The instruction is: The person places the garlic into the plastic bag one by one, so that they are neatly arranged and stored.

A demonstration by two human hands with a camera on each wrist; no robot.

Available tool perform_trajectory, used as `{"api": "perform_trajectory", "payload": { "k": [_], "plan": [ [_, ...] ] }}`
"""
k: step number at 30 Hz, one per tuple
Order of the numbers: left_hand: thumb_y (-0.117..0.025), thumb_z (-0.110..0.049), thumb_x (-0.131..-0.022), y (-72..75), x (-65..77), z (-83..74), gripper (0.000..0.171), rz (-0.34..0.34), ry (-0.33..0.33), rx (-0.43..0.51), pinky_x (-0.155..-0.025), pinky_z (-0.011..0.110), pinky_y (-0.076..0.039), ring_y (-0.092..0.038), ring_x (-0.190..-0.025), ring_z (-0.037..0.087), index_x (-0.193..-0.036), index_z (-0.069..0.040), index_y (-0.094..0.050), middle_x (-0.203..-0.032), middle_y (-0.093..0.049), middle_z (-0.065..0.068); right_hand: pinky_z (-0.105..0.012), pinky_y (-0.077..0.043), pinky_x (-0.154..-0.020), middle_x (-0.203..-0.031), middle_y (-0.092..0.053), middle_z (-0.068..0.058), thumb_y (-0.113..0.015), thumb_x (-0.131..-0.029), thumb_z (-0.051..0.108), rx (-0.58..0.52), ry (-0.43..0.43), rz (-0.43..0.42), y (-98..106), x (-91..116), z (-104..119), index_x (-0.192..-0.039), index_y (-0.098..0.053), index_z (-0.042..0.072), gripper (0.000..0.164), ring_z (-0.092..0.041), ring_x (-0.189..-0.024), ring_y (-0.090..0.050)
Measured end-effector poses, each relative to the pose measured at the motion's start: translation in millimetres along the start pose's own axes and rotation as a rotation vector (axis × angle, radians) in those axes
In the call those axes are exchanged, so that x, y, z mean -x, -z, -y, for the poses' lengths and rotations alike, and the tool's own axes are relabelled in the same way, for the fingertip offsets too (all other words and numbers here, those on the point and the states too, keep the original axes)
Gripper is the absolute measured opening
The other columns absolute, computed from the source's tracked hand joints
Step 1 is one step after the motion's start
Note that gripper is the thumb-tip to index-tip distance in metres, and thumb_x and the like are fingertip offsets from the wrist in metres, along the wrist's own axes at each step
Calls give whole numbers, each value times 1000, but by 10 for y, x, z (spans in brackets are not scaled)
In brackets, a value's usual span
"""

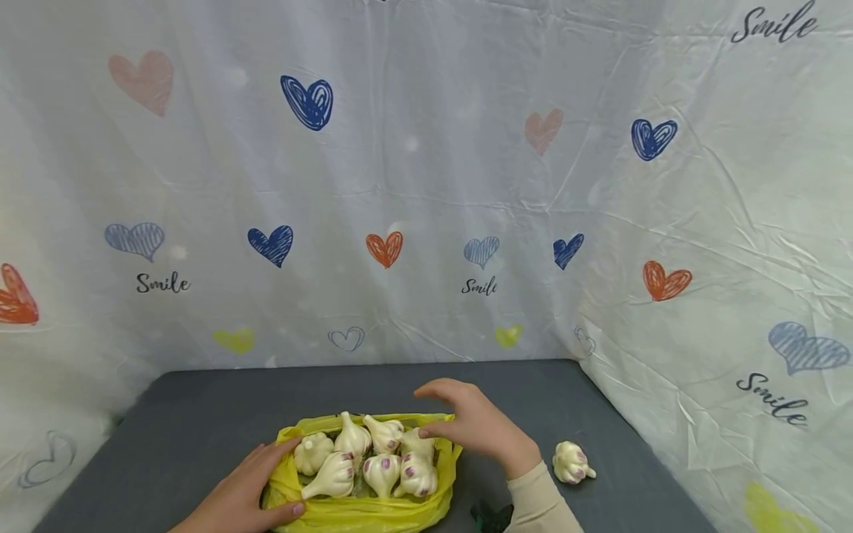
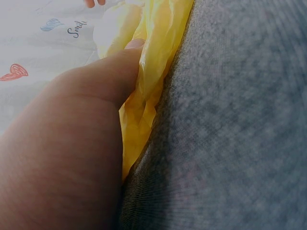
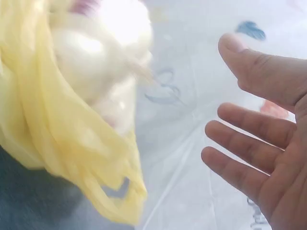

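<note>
A yellow plastic bag (image 1: pixel 373 514), its mouth spread wide, sits on the dark table with several garlic bulbs (image 1: pixel 382 474) inside. My left hand (image 1: pixel 243 492) holds the bag's left end, thumb over the front rim and fingers along the side. In the left wrist view the thumb (image 2: pixel 129 62) lies against the yellow plastic (image 2: pixel 156 72). Over the bag's right rim hovers my right hand (image 1: pixel 483 426), thumb and fingers apart and nothing between them. The right wrist view has this hand (image 3: pixel 268 143) beside the bag (image 3: pixel 72 143), with white bulbs (image 3: pixel 96 52) showing blurred at its mouth.
One loose garlic bulb (image 1: pixel 571 463) lies on the table (image 1: pixel 533 385) to the right of my right forearm. A dark green object (image 1: pixel 492 517) pokes out by the sleeve, partly hidden. A white curtain (image 1: pixel 426 178) printed with hearts and "Smile" hangs behind and along the sides.
</note>
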State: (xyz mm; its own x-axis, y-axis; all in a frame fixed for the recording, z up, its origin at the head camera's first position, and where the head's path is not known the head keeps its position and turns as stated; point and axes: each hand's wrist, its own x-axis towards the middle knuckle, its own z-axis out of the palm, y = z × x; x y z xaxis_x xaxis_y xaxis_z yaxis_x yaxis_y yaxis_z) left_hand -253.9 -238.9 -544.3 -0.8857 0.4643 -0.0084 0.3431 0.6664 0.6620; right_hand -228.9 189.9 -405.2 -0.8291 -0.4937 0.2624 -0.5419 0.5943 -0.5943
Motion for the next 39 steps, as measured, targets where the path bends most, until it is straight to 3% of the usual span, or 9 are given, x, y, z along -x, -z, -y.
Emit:
{"api": "perform_trajectory", "payload": {
  "k": [13,25,39],
  "plan": [
    [-74,-66,-98,1,-39,47,95,21,12,21,-103,92,-26,-15,-153,71,-171,-17,-39,-172,-36,23,-61,-49,-113,-149,-66,-1,-87,-97,37,-120,-177,-109,388,244,-332,-146,-69,25,54,-39,-138,-61],
    [-73,-67,-99,-12,-58,75,97,44,49,18,-101,93,-28,-14,-152,73,-172,-15,-36,-172,-36,25,-59,-52,-110,-146,-68,-1,-89,-95,40,-128,-295,-259,634,461,-526,-144,-71,26,55,-35,-136,-63],
    [-72,-68,-98,-34,-84,99,95,35,51,1,-100,93,-29,-15,-151,74,-171,-17,-38,-170,-38,25,-56,-56,-106,-150,-64,-17,-86,-98,35,-153,-285,-269,825,727,-879,-148,-67,11,59,-46,-138,-61]
  ]
}}
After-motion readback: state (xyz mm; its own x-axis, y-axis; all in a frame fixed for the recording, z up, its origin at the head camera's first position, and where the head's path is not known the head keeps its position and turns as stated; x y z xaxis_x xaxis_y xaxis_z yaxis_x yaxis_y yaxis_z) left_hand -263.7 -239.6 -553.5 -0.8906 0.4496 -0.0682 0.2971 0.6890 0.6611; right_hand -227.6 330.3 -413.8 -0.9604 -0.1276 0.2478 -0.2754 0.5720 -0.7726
